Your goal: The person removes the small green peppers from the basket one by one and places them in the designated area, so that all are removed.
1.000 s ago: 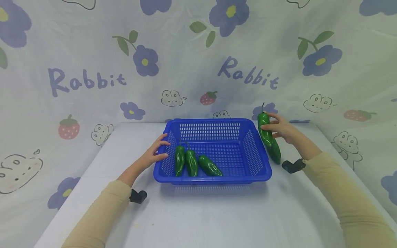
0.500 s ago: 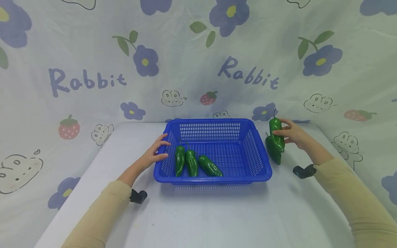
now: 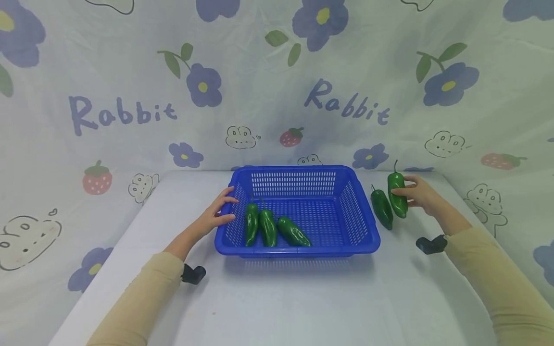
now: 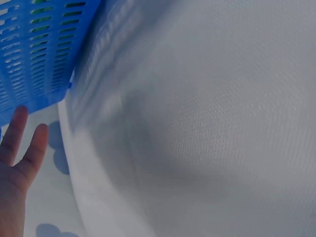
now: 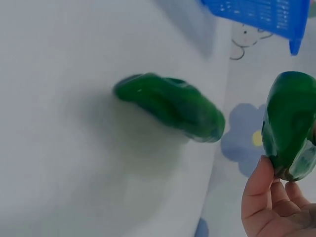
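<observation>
My right hand (image 3: 419, 193) pinches a green chili pepper (image 3: 397, 194) by its upper part, stem up, to the right of the blue basket (image 3: 298, 250). In the right wrist view, thumb and fingers hold this pepper near its stem end. A second green pepper (image 3: 382, 209) lies on the white table between the held one and the basket. My left hand (image 3: 215, 211) rests at the basket's left rim with its fingers spread and fairly straight. Inside the basket, three green peppers lie at the left and front: one (image 3: 251, 225), another (image 3: 268, 228) and a slanted one (image 3: 293, 231).
The basket stands towards the back of a white-covered table (image 3: 298, 302). Behind the table hangs a cloth (image 3: 277, 86) printed with flowers, rabbits and strawberries. Each wrist wears a small black device, on the left (image 3: 193, 274) and on the right (image 3: 431, 244).
My right hand has carried its pepper rightwards and down from the basket's right edge, past the pepper lying on the table, which is now uncovered. The left hand has stayed at the rim.
</observation>
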A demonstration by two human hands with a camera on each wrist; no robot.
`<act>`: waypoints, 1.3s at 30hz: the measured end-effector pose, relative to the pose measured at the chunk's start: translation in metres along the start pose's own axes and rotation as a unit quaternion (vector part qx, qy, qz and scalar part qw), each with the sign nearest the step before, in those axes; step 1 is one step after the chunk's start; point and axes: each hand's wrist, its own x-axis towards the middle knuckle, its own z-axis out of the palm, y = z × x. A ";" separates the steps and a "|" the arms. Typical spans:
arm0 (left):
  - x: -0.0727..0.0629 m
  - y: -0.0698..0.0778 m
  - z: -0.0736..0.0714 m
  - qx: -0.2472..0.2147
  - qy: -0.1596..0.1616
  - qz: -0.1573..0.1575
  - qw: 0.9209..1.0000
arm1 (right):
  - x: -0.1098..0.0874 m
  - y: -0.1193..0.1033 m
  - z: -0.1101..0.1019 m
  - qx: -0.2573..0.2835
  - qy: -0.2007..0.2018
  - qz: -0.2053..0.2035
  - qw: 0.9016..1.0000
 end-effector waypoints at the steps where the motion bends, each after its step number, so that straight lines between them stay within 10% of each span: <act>1: 0.000 0.000 0.000 -0.001 0.000 0.000 1.000 | 0.000 0.002 -0.001 -0.001 0.000 0.003 1.000; 39: 0.000 -0.001 0.000 -0.002 0.001 0.002 1.000 | 0.022 0.066 0.014 -0.018 0.009 0.028 0.999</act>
